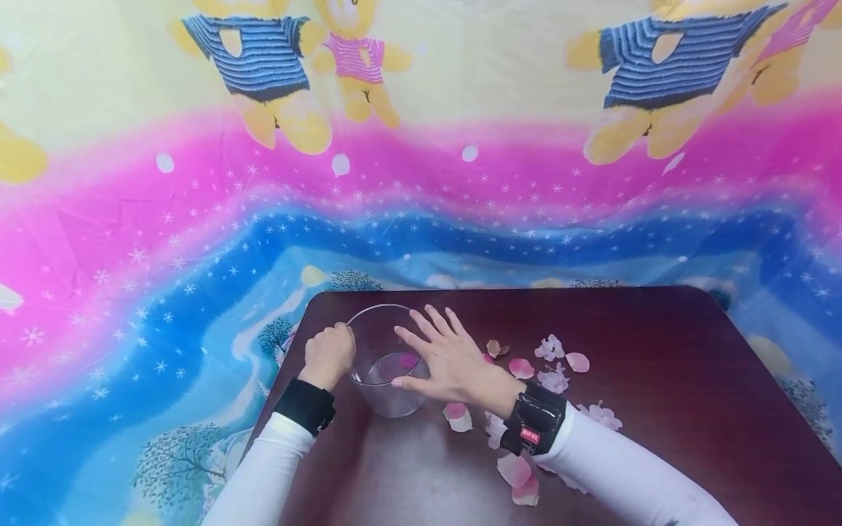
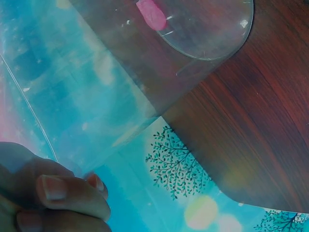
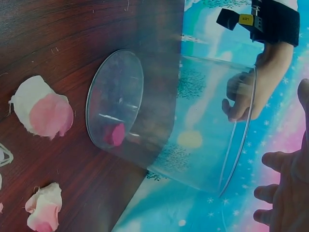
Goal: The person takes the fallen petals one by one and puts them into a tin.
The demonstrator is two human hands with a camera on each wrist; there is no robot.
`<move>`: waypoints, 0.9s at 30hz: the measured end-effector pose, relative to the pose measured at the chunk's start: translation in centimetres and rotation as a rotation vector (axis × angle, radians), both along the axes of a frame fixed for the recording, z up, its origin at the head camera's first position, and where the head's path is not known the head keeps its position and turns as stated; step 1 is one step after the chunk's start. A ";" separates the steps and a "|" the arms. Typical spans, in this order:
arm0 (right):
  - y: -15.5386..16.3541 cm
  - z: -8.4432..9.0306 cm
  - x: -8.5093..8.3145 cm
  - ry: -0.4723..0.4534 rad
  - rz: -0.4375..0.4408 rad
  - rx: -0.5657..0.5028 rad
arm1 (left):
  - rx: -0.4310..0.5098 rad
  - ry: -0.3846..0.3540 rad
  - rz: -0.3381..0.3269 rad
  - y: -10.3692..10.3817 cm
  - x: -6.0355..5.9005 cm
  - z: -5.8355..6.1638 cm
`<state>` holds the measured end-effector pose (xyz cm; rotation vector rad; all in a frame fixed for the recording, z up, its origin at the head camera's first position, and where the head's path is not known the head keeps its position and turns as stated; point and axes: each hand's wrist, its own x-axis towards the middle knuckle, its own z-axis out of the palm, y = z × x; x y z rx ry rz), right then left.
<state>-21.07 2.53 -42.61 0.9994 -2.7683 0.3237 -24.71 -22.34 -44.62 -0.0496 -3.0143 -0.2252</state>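
Observation:
A clear tapered bowl point(image 1: 393, 402) stands near the far left of the table, its wide mouth up. One magenta petal point(image 3: 115, 134) lies low inside it, at the base. With fingers curled, my left hand point(image 1: 330, 354) grips the bowl's rim on the left side; in the left wrist view its fingers point(image 2: 72, 195) bunch beside the rim line. My right hand point(image 1: 457, 365) is spread wide over the right side of the bowl, overlapping the rim in the head view. Seen from the right wrist, its fingers point(image 3: 273, 162) are straight and hold nothing.
Pink and white petals point(image 1: 516, 471) and pale artificial blossoms point(image 1: 552, 378) are scattered right of the bowl, some partly behind the right forearm. A small brown piece point(image 1: 496, 348) lies farther back. The dark wooden table point(image 1: 658, 329) backs onto a printed cloth point(image 1: 421, 168).

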 end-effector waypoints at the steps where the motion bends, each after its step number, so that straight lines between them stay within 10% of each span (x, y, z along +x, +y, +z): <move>1: 0.1 0.1 0.0 0.000 -0.001 0.001 | 0.003 0.002 -0.001 0.0 0.0 0.0; 27: 6.0 -1.9 0.2 -0.042 -0.073 -0.025 | -0.010 -0.005 -0.004 0.1 -0.1 0.0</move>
